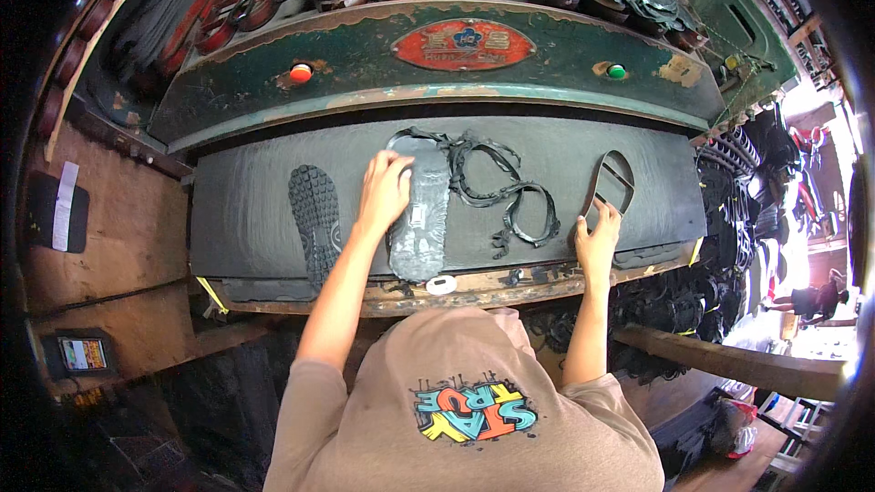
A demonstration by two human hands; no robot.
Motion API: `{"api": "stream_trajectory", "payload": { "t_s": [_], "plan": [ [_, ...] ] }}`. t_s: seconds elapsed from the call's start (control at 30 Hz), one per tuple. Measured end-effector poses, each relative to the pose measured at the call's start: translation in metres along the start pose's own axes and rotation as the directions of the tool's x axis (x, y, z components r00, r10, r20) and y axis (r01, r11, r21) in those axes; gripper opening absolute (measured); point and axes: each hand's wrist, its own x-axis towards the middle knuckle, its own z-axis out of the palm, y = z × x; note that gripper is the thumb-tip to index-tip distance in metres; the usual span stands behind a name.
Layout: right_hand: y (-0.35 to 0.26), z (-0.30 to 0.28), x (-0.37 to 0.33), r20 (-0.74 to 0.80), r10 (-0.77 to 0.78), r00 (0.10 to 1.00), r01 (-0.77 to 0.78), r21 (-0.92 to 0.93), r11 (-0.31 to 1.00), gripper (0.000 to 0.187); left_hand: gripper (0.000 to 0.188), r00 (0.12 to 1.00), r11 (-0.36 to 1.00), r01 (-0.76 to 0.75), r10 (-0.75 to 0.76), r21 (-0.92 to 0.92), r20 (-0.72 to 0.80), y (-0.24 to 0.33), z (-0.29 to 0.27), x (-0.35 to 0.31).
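L hand (383,188), fingers bunched at upper L edge of grey slab (426,193) mid-surface (grip: can't tell), shd prob. steady it, R hand (598,235), fingers clamped on die (631,184) twd R edge, level, w/ treaded sole (314,214) twd L edge, scrap strips (466,140) betw. in the way.

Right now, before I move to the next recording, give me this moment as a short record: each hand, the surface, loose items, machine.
Left hand: fingers at the left edge of a long grey slab; grip unclear
Right hand: gripping the near end of a sole-shaped frame with crossbars
Surface: wide grey board
Left of slab: black treaded sole
Between slab and frame: tangled black strips
Behind board: worn green machine beam, red light or button left, green one right
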Motion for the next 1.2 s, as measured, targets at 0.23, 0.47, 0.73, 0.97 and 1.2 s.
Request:
{"api": "stream_trajectory", "payload": {
  "t_s": [0.23,0.47,0.73,0.97,1.2],
  "plan": [
    [0.053,-0.021,-0.004,0.240,0.055,0.969,-0.018,-0.152,0.988,0.093,0.045,0.989,0.943,0.036,-0.081,0.330,0.123,-0.024,0.039,0.070],
    [0.078,-0.021,0.029,0.272,-0.088,0.958,0.143,-0.190,0.971,0.114,0.041,0.961,0.886,0.262,-0.275,0.382,-0.020,-0.010,0.062,0.083],
    [0.064,-0.028,0.038,0.359,-0.085,0.930,0.145,-0.144,0.979,0.105,0.046,0.941,0.900,0.339,-0.330,0.273,-0.081,-0.032,0.056,0.069],
    [0.035,-0.044,0.008,0.309,-0.021,0.951,0.030,-0.023,0.999,0.096,0.062,0.974,0.980,0.160,-0.137,0.116,-0.180,-0.040,0.001,0.002],
    [-0.053,-0.046,-0.010,0.350,-0.285,0.893,0.232,0.185,0.955,0.098,0.048,0.815,0.767,0.579,-0.554,-0.279,0.168,-0.023,-0.044,-0.103]
  ]
}}
